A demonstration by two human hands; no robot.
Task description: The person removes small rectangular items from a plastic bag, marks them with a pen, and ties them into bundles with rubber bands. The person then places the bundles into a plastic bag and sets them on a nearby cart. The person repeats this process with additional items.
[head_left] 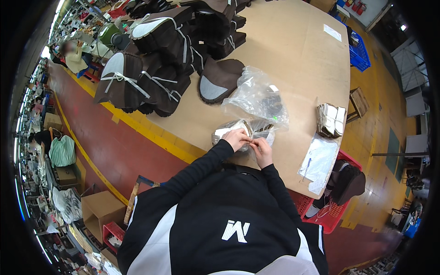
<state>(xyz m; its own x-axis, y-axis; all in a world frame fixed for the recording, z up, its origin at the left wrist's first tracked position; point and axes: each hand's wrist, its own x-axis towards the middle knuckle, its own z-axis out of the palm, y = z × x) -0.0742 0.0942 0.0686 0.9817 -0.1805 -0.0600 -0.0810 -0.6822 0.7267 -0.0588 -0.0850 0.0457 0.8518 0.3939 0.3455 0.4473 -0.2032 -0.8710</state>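
Observation:
At the table's near edge, my left hand (237,139) and my right hand (262,151) meet with fingertips pinched together. What they pinch is hidden by the fingers. Beneath and around them lies a small bundle (221,133) of white and brown pieces in clear plastic. Just beyond it spreads a crumpled clear plastic bag (252,94). A loose dark brown cut piece with a grey patch (215,87) rests beside the bag, to its left.
Tied stacks of brown cut pieces (158,43) pile up on the table's (293,55) far left. Right of my hands are a tied bundle of pale pieces (331,120) and papers with a pen (316,158). A red crate (337,222) stands below the right edge.

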